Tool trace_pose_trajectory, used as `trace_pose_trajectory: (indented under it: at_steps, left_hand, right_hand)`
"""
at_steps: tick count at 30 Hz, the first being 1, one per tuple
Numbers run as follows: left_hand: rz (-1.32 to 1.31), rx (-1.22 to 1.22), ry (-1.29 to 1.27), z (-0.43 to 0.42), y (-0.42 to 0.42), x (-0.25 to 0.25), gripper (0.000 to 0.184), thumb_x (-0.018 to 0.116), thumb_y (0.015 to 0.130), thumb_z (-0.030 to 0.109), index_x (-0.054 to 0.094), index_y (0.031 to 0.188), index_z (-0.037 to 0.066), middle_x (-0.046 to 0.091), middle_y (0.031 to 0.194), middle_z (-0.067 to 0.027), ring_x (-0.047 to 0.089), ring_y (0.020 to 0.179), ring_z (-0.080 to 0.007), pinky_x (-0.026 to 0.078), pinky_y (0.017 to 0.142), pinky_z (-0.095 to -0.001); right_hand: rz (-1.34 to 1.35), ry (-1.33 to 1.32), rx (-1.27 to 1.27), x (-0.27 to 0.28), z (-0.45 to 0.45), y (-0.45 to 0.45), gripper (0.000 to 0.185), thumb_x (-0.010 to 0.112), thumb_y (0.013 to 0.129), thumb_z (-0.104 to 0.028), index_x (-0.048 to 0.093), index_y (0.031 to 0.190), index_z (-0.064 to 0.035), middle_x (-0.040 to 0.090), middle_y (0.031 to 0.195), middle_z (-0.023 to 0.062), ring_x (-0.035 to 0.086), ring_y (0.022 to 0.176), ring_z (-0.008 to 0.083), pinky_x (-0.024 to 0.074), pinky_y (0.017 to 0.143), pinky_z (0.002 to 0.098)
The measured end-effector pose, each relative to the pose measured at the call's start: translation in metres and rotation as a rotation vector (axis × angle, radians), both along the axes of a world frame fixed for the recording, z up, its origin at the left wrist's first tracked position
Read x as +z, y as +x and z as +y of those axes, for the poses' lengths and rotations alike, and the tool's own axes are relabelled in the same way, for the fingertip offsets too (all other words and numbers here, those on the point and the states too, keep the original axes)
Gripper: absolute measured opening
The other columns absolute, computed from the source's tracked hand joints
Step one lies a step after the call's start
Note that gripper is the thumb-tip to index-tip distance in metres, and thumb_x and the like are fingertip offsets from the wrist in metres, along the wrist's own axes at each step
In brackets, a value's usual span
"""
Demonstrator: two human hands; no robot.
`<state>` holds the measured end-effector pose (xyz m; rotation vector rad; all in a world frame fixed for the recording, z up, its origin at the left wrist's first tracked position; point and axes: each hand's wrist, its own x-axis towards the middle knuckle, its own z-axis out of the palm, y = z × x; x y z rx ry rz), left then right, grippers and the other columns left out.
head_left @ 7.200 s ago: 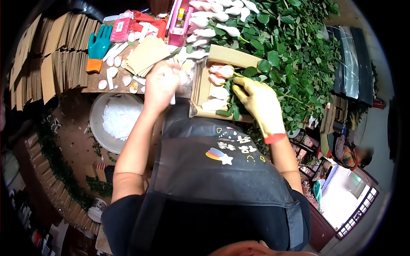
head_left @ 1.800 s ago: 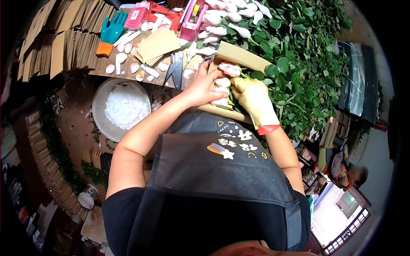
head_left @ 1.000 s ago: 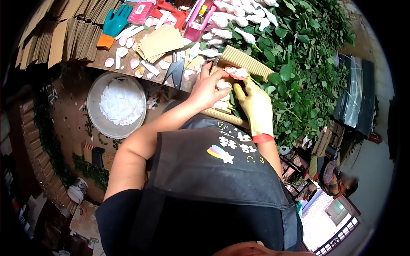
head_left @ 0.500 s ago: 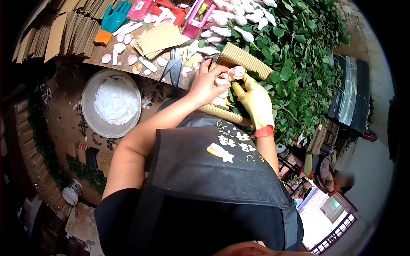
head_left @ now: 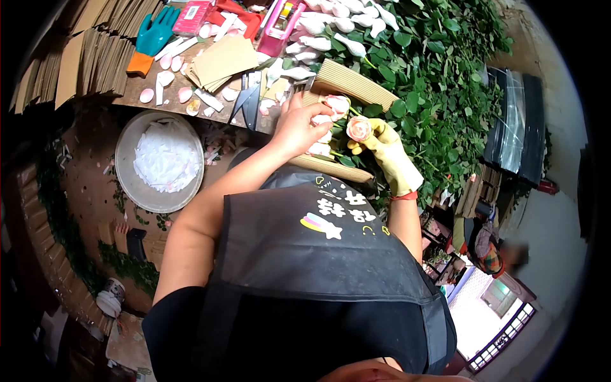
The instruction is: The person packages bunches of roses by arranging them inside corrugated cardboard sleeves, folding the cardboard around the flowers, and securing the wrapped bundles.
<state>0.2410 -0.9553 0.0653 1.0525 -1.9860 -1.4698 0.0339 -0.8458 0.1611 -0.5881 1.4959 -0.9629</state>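
Note:
My bare left hand is at the pink roses, its fingers and thumb around a rose head. These blooms lie between two upturned flaps of a corrugated cardboard sheet. In a yellow rubber glove, my right hand pinches a single pink rose just beneath its open head. That rose is apart from the others, its bloom turned up toward me. Part of its stem is hidden by the glove. Black-handled scissors lie left of my left hand.
Leafy rose stems cover the right side of the table, with white-netted buds at the back. A pink tape dispenser, cardboard pieces and a teal glove lie left. A bucket of white scraps stands below.
My right hand has moved right and toward me, drawing one rose away from the group. My left hand stays at the other roses. The whole view has shifted slightly.

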Motion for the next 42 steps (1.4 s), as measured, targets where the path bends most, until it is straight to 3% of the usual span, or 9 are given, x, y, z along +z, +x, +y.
trace_pose_trajectory:
  at_steps: [6, 11, 22, 27, 30, 33, 35, 39, 42]
  left_hand:
    - [0.061, -0.010, 0.047, -0.001, -0.001, -0.009, 0.034, 0.078, 0.084, 0.029, 0.079, 0.117, 0.026, 0.044, 0.151, -0.0276, 0.040, 0.140, -0.0490, 0.037, 0.119, -0.0501]
    - [0.016, -0.021, 0.016, -0.002, 0.001, -0.008, 0.036, 0.079, 0.081, 0.027, 0.079, 0.117, 0.024, 0.045, 0.150, -0.0281, 0.040, 0.141, -0.0490, 0.036, 0.120, -0.0505]
    - [0.007, -0.028, 0.104, -0.003, 0.000, -0.010, 0.033, 0.084, 0.083, 0.028, 0.078, 0.116, 0.023, 0.051, 0.139, -0.0278, 0.045, 0.133, -0.0475, 0.039, 0.116, -0.0511]
    - [-0.026, -0.044, 0.031, -0.004, 0.001, -0.007, 0.031, 0.082, 0.085, 0.028, 0.077, 0.115, 0.019, 0.053, 0.131, -0.0262, 0.046, 0.130, -0.0464, 0.039, 0.113, -0.0508]
    - [-0.022, -0.043, 0.027, -0.004, 0.002, -0.009, 0.033, 0.082, 0.085, 0.027, 0.075, 0.115, 0.015, 0.054, 0.128, -0.0248, 0.047, 0.127, -0.0443, 0.038, 0.112, -0.0486]
    - [0.003, -0.042, -0.139, -0.006, 0.002, -0.009, 0.041, 0.083, 0.085, 0.021, 0.065, 0.119, 0.007, 0.055, 0.120, -0.0197, 0.055, 0.116, -0.0318, 0.047, 0.101, -0.0404]
    - [0.003, -0.019, -0.165, -0.008, 0.000, -0.007, 0.048, 0.084, 0.086, 0.019, 0.057, 0.122, 0.002, 0.057, 0.117, -0.0175, 0.059, 0.111, -0.0255, 0.052, 0.095, -0.0368]
    - [-0.021, 0.011, 0.082, -0.006, 0.002, -0.006, 0.065, 0.084, 0.085, 0.019, 0.045, 0.133, -0.002, 0.060, 0.124, -0.0202, 0.061, 0.116, -0.0285, 0.050, 0.100, -0.0401]
    - [0.037, -0.004, 0.155, -0.008, 0.003, -0.002, 0.071, 0.085, 0.084, 0.023, 0.045, 0.137, -0.002, 0.057, 0.130, -0.0242, 0.056, 0.126, -0.0376, 0.044, 0.109, -0.0468]
  right_hand:
    - [0.039, 0.024, 0.013, -0.001, -0.003, 0.004, 0.024, 0.068, 0.104, -0.014, 0.065, 0.123, 0.0006, 0.073, 0.104, 0.0053, 0.071, 0.093, 0.0129, 0.0578, 0.082, 0.0269]
    - [0.822, 0.042, 0.551, 0.022, -0.022, 0.037, 0.044, 0.072, 0.095, -0.030, 0.067, 0.128, -0.0009, 0.073, 0.109, 0.0208, 0.072, 0.097, 0.0287, 0.0557, 0.087, 0.0380]
    - [0.950, 0.112, 0.540, 0.036, -0.018, 0.049, 0.058, 0.068, 0.095, -0.056, 0.071, 0.114, -0.0009, 0.072, 0.105, 0.0223, 0.068, 0.102, 0.0377, 0.0530, 0.092, 0.0445]
    - [0.591, 0.076, 0.426, 0.079, 0.002, 0.025, 0.051, 0.065, 0.099, -0.052, 0.070, 0.136, -0.0169, 0.074, 0.128, 0.0079, 0.070, 0.115, 0.0240, 0.0522, 0.102, 0.0344]
    - [0.288, 0.195, 0.110, 0.116, 0.030, -0.021, 0.041, 0.077, 0.098, -0.029, 0.072, 0.126, 0.0003, 0.076, 0.120, 0.0066, 0.068, 0.107, 0.0114, 0.0535, 0.098, 0.0291]
    - [1.102, 0.767, 0.608, 0.129, 0.051, -0.042, 0.046, 0.077, 0.093, -0.035, 0.070, 0.128, -0.0050, 0.076, 0.119, 0.0170, 0.073, 0.107, 0.0280, 0.0567, 0.095, 0.0399]
    - [1.539, 0.356, 0.571, 0.109, 0.076, -0.045, 0.052, 0.078, 0.091, -0.037, 0.068, 0.134, -0.0109, 0.074, 0.118, 0.0205, 0.071, 0.104, 0.0379, 0.0562, 0.094, 0.0439]
    - [1.251, -0.193, 0.364, 0.090, 0.003, 0.007, 0.041, 0.069, 0.099, -0.034, 0.069, 0.133, -0.0112, 0.075, 0.112, 0.0151, 0.070, 0.100, 0.0313, 0.0551, 0.090, 0.0415]
    - [1.319, -0.158, 0.496, 0.026, -0.038, 0.018, 0.027, 0.063, 0.100, -0.030, 0.070, 0.107, -0.0053, 0.075, 0.090, 0.0170, 0.073, 0.086, 0.0372, 0.0574, 0.081, 0.0479]
